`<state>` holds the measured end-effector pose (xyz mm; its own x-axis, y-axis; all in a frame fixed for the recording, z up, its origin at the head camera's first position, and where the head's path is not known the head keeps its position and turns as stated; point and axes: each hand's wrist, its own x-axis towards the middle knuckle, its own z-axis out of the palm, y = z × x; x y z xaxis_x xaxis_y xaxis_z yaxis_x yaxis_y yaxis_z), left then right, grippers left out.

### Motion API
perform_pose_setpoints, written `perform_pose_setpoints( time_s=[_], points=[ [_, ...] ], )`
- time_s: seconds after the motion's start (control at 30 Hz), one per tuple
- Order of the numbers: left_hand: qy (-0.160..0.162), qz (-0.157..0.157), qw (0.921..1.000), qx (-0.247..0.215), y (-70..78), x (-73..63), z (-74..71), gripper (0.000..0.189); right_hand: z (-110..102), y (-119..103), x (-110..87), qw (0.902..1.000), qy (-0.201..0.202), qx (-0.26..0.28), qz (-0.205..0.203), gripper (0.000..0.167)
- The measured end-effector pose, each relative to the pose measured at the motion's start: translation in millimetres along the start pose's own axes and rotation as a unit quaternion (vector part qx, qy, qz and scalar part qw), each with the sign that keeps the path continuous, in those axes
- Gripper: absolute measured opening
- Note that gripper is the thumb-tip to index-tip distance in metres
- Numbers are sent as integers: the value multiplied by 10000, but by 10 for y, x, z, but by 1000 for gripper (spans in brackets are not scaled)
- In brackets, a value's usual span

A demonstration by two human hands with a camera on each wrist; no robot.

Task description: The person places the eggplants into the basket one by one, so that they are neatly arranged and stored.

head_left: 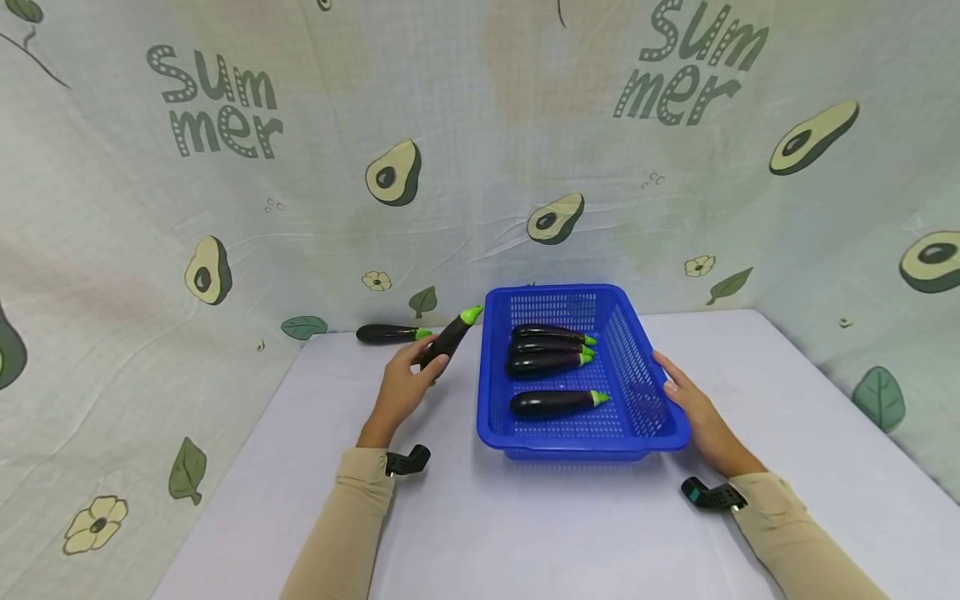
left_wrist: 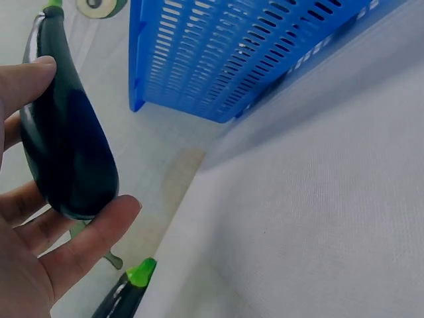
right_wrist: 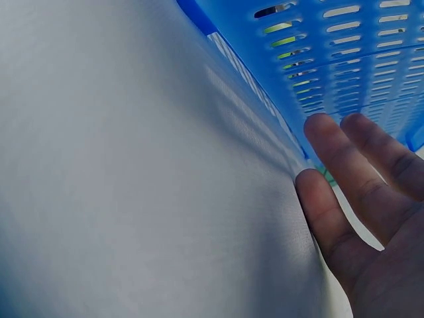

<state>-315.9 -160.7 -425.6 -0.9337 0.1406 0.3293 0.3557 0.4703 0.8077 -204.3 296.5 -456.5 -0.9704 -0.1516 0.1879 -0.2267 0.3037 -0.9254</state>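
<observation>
My left hand (head_left: pixel 405 385) holds a dark purple eggplant (head_left: pixel 452 335) with a bright green stem end, tilted up toward the basket. In the left wrist view, the thumb lies across the eggplant (left_wrist: pixel 69 126) while the other fingers support it from behind and below. The blue plastic basket (head_left: pixel 483 375) stands just right of that hand, with several eggplants (head_left: pixel 551 363) lying inside. Against the basket's right side rests my right hand (head_left: pixel 697 414). Its fingers (right_wrist: pixel 351 165) look nearly straight and spread along the slotted outer wall (right_wrist: pixel 344 66); its thumb is hidden in the right wrist view.
Another eggplant (head_left: pixel 386 334) lies at the back left of the white table (head_left: pixel 480 533), near the hanging cloth (head_left: pixel 465 217) printed with avocados. Each wrist wears a black camera mount (head_left: pixel 408 461).
</observation>
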Motion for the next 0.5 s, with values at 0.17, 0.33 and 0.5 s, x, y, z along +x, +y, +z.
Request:
perform_pose_setpoints(
  time_s=[0.17, 0.33, 0.5],
  points=[
    [82, 97, 9997, -194, 64, -10, 10, 61, 3, 14, -3, 10000, -14, -34, -11, 57],
    [150, 353, 9989, -251, 145, -14, 18, 58, 1, 13, 1, 10000, -10, 0, -31, 57],
    [205, 525, 9981, -235, 227, -24, 25, 59, 5, -10, -5, 10000, -13, 37, -36, 57]
  ],
)
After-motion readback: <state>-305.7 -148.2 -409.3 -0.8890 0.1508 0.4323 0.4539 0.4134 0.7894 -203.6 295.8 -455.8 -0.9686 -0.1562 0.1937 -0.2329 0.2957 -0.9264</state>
